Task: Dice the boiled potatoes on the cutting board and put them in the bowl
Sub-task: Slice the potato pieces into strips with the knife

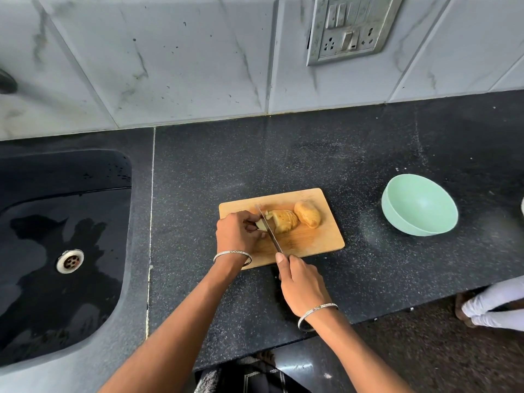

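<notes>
A small wooden cutting board (320,236) lies on the black counter. On it a sliced potato (283,221) lies beside a whole potato (307,214) to its right. My left hand (236,232) holds the cut end pieces of the sliced potato with curled fingers. My right hand (302,282) grips the handle of a knife (269,226), forefinger along its spine, and the blade runs through the left end of the sliced potato. A pale green bowl (419,205) stands tilted and empty to the right of the board.
A black sink (65,251) with a metal drain takes up the left side. A tiled wall with a switch panel (351,26) rises behind the counter. Another person's foot and white trouser leg (493,307) show at the right, below the counter's edge.
</notes>
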Tool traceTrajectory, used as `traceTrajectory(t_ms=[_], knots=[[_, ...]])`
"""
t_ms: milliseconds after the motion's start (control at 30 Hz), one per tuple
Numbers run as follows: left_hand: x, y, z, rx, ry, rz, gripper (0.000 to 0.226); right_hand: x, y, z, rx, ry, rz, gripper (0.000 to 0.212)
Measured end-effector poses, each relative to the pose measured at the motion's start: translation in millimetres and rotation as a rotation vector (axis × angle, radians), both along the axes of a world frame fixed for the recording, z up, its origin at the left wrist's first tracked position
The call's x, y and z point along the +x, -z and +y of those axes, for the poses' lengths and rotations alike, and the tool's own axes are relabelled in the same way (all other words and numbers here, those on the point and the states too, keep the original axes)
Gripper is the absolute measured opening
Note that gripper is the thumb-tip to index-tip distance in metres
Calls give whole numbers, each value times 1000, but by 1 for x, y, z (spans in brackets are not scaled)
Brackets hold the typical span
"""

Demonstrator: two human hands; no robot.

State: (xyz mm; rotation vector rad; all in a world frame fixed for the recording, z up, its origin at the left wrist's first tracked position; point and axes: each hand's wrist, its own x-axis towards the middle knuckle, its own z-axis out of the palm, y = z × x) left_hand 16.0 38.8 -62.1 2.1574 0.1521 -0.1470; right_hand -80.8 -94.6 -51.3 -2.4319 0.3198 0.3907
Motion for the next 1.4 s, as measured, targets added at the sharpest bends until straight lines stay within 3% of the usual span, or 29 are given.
traceTrajectory(t_ms=[533,1000,1400], knots=[[-1,4,0,-2,-33,-25,31,20,-7,21,-183,28,84,48],[-5,-1,4,-129,-3,-14,41,-9,-22,0,-143,9,41,53],[-4,-2,6,-65,-38,30,32,-3,-20,10,-133,-5,68,49]])
